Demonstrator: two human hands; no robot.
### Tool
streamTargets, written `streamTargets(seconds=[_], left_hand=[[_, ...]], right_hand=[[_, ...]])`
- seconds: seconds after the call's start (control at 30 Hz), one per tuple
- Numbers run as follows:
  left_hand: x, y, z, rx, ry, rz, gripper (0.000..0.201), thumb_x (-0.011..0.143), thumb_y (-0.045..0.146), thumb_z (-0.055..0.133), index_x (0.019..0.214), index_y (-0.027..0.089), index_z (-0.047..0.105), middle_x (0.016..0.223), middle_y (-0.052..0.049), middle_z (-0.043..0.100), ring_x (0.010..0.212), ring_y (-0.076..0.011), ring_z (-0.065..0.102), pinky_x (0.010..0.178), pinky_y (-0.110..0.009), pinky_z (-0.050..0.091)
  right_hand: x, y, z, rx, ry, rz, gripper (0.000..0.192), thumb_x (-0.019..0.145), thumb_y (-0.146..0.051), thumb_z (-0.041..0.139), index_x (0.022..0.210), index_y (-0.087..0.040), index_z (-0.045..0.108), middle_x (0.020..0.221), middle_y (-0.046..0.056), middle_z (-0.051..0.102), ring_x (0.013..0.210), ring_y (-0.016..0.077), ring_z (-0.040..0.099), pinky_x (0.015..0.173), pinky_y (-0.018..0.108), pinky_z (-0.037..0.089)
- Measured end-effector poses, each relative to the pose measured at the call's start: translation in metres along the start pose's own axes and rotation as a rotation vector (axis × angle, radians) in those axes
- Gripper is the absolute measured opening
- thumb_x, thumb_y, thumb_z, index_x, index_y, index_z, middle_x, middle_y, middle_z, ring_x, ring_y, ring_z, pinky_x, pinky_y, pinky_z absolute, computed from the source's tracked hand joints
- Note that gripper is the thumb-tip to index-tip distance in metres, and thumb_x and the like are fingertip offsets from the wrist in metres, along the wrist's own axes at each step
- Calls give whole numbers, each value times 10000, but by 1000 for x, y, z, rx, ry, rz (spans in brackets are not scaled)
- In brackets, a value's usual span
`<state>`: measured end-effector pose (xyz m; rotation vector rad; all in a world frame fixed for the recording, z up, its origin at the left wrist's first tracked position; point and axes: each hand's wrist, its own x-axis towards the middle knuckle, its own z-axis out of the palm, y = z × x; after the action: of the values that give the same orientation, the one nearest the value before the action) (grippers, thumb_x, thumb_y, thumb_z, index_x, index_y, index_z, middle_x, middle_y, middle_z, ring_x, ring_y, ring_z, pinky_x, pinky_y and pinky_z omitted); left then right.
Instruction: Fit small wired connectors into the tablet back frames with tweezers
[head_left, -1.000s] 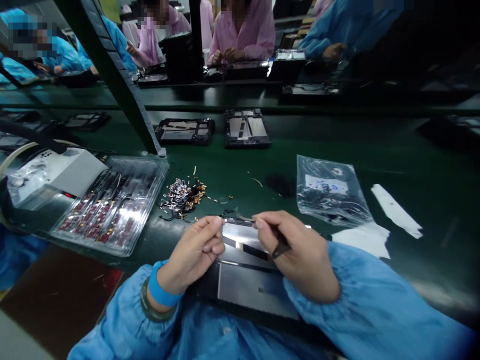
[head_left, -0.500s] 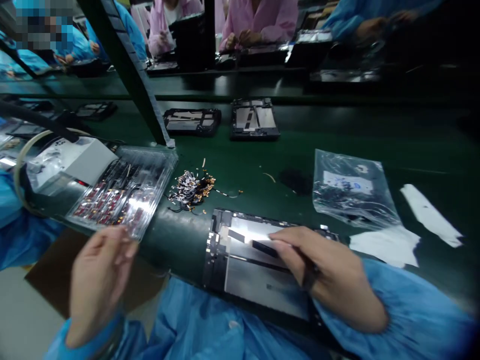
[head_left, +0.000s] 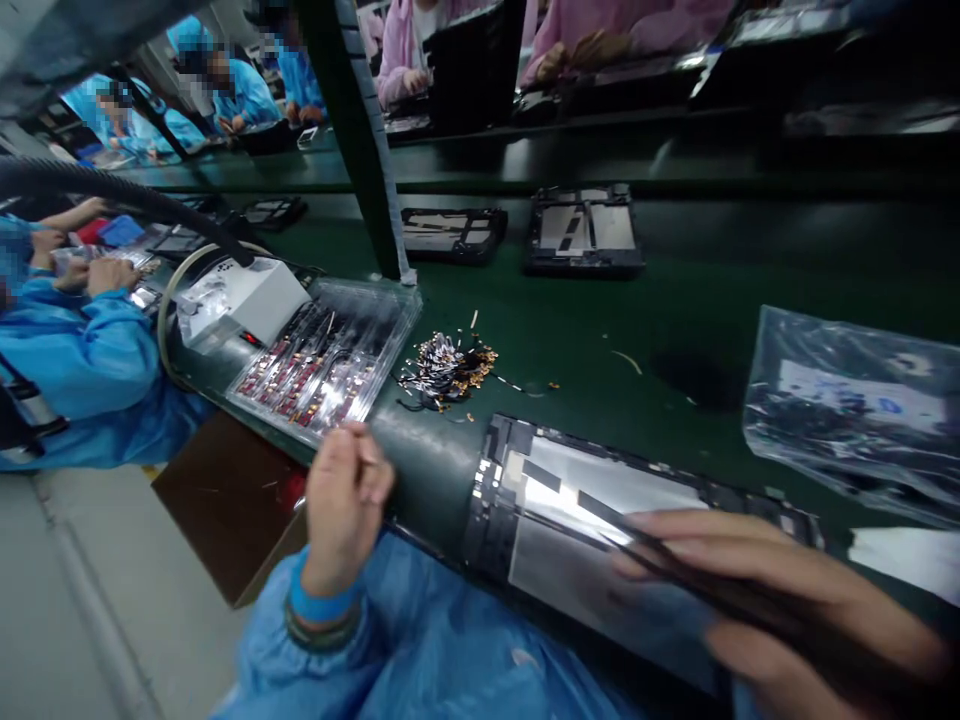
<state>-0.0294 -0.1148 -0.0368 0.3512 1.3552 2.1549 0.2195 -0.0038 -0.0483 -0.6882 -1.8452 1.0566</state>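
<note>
In front of me lies an opened tablet [head_left: 547, 560] with silver plates, black tape strips and small bright parts at its left end. Over its right half is my right hand [head_left: 780, 590], closed around black tweezers [head_left: 697, 580] whose tips point left above the silver plate. My left hand [head_left: 349, 500], fingers curled together, is at the table edge just below a clear plastic tray [head_left: 401, 310] of small red boards and black cables. Whatever is in that pinch, if anything, I cannot make out. Between tray and tablet sits a heap of small cables [head_left: 450, 370] with gold ends.
Behind the tray stands a white box-shaped device [head_left: 240, 305] with a dark hose. Two more opened tablets [head_left: 454, 232] lie farther back. A clear bag [head_left: 855, 400] and white paper [head_left: 911, 560] are at right. A cardboard box [head_left: 225, 500] stands below the edge. Co-workers sit at left and across.
The view has swung left, so the table's things appear farther right. In my right hand the tweezers now extend over the tablet, more plainly visible. My left hand stays by the tray, fingers still together.
</note>
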Motion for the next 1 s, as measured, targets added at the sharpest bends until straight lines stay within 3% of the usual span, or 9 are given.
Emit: streamTargets(seconds=[0.03, 0.13, 0.23, 0.37, 0.8, 1.0], left_hand=[[-9, -10, 16, -74, -118, -83, 186, 817, 343, 658, 813, 165, 605, 583, 68, 476, 379, 0, 292, 357, -101, 305], [-31, -34, 52, -261, -413, -276, 176, 842, 349, 624, 785, 183, 612, 608, 56, 507, 364, 5, 258, 356, -98, 317], [-42, -46, 67, -345, -545, -379, 180, 847, 356, 615, 788, 187, 620, 613, 51, 516, 366, 8, 243, 368, -94, 333], [-42, -48, 70, -338, -543, -403, 195, 830, 368, 635, 764, 185, 617, 546, 69, 455, 367, 7, 239, 392, -91, 349], [-42, -53, 67, -321, -558, -378, 218, 833, 369, 633, 741, 174, 596, 567, 63, 495, 368, 9, 266, 382, -97, 347], [-42, -56, 66, -278, -566, -440, 234, 801, 372, 672, 724, 162, 603, 554, 53, 479, 374, 6, 278, 387, -113, 351]], right_hand=[[1, -13, 11, -7, -19, 63, 163, 820, -397, 636, 970, -337, 655, 991, -1, 718, 880, 205, 687, 728, 302, 585], [10, -39, 38, 79, 64, -11, 120, 816, -342, 666, 932, -313, 653, 927, -20, 734, 853, 157, 699, 762, 238, 577], [18, -39, 52, 155, 130, -52, 130, 814, -326, 673, 941, -300, 663, 913, -11, 740, 848, 156, 704, 756, 242, 582], [17, -29, 54, 203, 147, -64, 171, 812, -307, 677, 983, -313, 666, 932, -15, 740, 899, 157, 695, 792, 257, 575], [19, -31, 53, 279, 162, -49, 163, 817, -250, 672, 960, -326, 692, 907, -13, 747, 870, 176, 706, 769, 295, 589], [13, -32, 45, 214, 199, 30, 101, 833, -281, 650, 900, -341, 695, 845, -51, 750, 793, 164, 717, 719, 270, 599]])
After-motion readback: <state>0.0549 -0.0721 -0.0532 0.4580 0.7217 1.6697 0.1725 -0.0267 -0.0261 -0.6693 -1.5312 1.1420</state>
